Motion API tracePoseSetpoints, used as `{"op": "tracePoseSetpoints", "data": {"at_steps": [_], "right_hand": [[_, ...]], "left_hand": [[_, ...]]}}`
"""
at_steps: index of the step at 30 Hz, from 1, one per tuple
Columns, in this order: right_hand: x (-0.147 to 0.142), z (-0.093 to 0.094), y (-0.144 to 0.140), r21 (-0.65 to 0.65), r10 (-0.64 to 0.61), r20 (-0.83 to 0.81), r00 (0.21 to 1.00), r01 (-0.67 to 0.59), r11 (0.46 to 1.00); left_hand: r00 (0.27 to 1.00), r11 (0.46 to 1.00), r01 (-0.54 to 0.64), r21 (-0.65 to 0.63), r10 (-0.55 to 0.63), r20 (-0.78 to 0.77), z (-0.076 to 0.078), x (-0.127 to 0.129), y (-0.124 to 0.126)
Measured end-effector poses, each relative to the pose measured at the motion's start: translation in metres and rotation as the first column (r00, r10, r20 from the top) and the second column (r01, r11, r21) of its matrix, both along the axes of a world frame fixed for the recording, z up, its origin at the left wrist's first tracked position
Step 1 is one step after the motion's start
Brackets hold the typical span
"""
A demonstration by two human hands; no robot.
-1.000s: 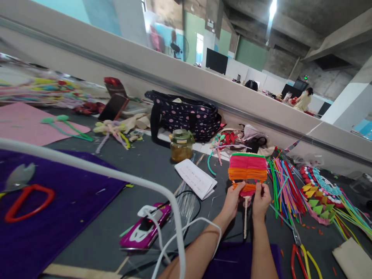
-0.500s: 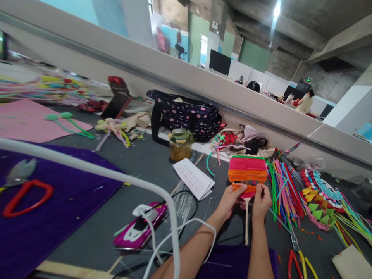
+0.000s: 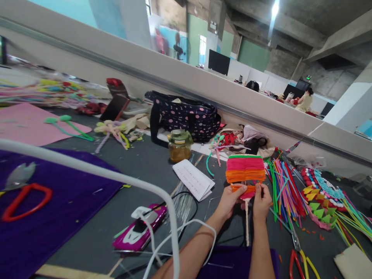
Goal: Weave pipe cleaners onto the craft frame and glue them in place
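Observation:
A flat piece of pipe-cleaner strips (image 3: 245, 169), striped green, pink and orange, stands upright before me on a cream stem (image 3: 247, 223). Its lower part is a smaller orange and pink section, with a gap between it and the upper panel. My left hand (image 3: 229, 198) pinches the left end of that lower section, thumb on its front. On the opposite end, my right hand (image 3: 262, 197) is closed, fingertips at the orange strips. Behind my right hand lies a bunch of colourful pipe cleaners (image 3: 286, 190).
Pliers (image 3: 296, 248) with red and yellow handles lie at right. A white cable-like arm (image 3: 139, 182) crosses the left foreground. Farther back stand a jar (image 3: 179, 147) and a dotted bag (image 3: 186, 118). Folded paper (image 3: 193, 180), a purple device (image 3: 141, 228) and red-handled scissors (image 3: 27, 199) lie leftward.
The striped piece has shifted very slightly left, and its upper panel tilts a little. Both hands keep the same hold; the camera view has moved slightly.

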State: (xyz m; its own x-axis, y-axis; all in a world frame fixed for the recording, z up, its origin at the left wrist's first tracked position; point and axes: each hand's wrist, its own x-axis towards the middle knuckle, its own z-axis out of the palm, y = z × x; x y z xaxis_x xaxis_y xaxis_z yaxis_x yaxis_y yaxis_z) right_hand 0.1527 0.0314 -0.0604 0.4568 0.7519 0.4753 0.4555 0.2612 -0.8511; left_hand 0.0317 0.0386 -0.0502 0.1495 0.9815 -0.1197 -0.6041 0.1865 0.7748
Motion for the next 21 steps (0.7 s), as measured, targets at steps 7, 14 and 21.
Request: {"op": "tracePoseSetpoints", "data": {"at_steps": [7,14,21], "right_hand": [[-0.0038,0.0,0.0004,-0.016,0.035,0.0,0.999,-0.035,0.999],[-0.0057,0.003,-0.0002,-0.048,-0.013,0.067,0.998,0.016,0.999],[0.0027,0.0087,-0.0021,0.041,0.002,0.016,1.0,-0.003,0.999]], "left_hand": [[0.997,0.998,-0.066,0.025,0.067,-0.039,-0.0021,-0.0007,0.0015],[0.992,0.994,-0.107,0.033,0.109,-0.06,-0.0015,-0.0006,0.0026],[0.996,0.996,-0.09,0.028,0.09,-0.021,0.0008,-0.0019,0.0015]]}}
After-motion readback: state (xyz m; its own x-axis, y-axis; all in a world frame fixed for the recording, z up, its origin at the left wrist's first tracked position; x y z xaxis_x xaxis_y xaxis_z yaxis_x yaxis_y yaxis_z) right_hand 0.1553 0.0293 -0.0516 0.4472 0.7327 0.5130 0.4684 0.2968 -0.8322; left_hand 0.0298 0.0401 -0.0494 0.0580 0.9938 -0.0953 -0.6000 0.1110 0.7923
